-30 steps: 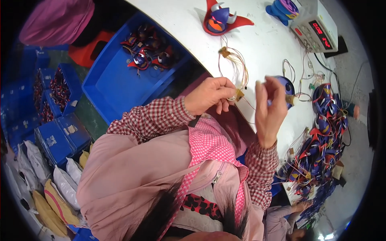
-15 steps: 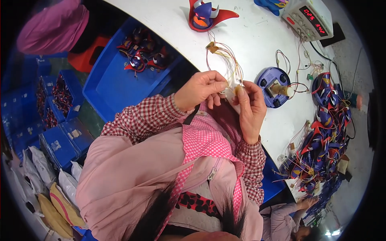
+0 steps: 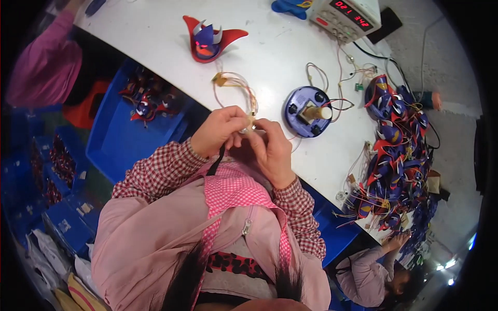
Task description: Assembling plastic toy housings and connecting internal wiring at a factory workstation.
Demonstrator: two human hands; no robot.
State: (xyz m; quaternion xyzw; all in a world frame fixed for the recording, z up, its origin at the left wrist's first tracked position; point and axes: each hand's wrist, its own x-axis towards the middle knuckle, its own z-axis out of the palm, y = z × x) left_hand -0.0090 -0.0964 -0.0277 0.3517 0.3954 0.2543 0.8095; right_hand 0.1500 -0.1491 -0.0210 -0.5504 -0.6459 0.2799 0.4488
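White surface (image 3: 285, 52) ran beyond right grip (image 3: 272, 153). Ahead of left grip (image 3: 218, 132) lay small tan wired board (image 3: 220, 80); farther out, red-and-purple horned figure (image 3: 205, 36). Ahead-right of right grip sat round purple base (image 3: 299, 98); farther right, heaped wired figures (image 3: 397, 166). Boxy white instrument (image 3: 346, 18) stood well ahead.

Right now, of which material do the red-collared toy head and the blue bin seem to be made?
Toy head: probably plastic, semi-glossy; smooth moulded shapes, soft highlights.
Blue bin: likely plastic, satin-looking, judging by even colour and smooth walls.
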